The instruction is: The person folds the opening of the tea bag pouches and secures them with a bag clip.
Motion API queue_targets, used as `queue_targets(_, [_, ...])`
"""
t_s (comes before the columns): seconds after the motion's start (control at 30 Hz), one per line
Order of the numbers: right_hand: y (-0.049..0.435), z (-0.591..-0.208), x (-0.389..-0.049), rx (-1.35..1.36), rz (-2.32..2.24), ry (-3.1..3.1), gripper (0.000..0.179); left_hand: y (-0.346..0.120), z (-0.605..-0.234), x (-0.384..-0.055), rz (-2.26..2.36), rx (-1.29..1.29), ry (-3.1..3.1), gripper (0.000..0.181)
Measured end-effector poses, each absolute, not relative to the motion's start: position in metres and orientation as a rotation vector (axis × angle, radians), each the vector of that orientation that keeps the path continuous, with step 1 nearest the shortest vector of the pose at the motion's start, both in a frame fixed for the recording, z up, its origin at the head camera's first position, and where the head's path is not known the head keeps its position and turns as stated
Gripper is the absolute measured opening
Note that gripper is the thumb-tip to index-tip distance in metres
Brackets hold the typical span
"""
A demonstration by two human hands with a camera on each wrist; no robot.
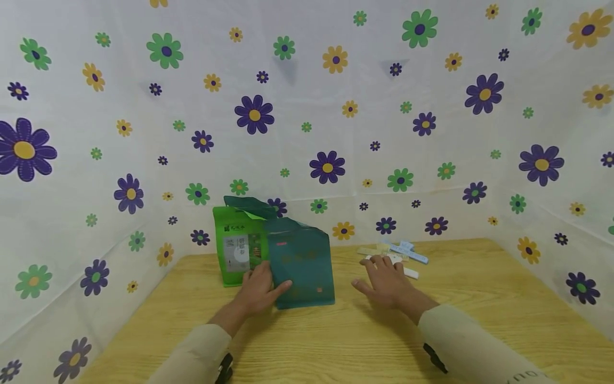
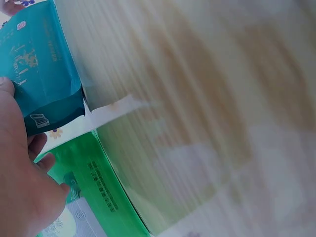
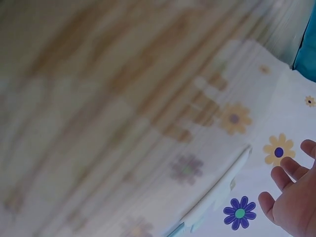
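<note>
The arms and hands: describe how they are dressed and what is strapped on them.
Both hands, left hand and right hand, are bare: no gloves, and no rings show. Each arm wears a long, loose sleeve in pale beige, the left sleeve and the right sleeve. Dark lettering runs near the right sleeve's lower edge, too small to read. A small black device sits under the left wrist, and another under the right.

A teal pouch [image 1: 301,264] stands upright left of centre in the head view, on the wooden table, with pale print on its face and its top edge slightly tilted. Just behind it and to its left stands a bright green pouch [image 1: 238,246] with a grey label, its dark top flap folded open. The two overlap, touching.
</note>
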State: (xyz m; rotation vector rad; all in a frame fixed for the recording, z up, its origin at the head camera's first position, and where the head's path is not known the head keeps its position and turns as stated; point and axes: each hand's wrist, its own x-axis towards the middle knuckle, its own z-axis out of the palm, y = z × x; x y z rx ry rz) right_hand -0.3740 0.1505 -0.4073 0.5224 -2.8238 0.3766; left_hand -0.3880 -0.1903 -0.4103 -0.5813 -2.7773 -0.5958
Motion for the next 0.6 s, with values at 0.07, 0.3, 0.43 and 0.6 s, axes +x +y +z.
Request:
queue_targets(0.07, [0.149,-0.408,-0.374,0.522,0.381,-2.824,0.061,-0.186,-0.410,-0.387,-0.596,-0.581,-2.790,0.088])
queue_targets(0.3, [0.145,-0.408,-0.374,0.536,0.385,-2.820,0.060,-0.170,-0.408,-0.386,-0.588,-0.600,-2.805,0.087])
queue_targets(0.43, [0.143,-0.408,-0.373,0.556,0.387,-2.809,0.062,-0.161,-0.410,-0.387,-0.595,-0.639,-2.769,0.083])
queue_targets(0.6, [0.142,-0.406,-0.371,0.564,0.373,-2.811,0.065,-0.151,-0.410,-0.387,-0.603,-0.680,-2.735,0.083])
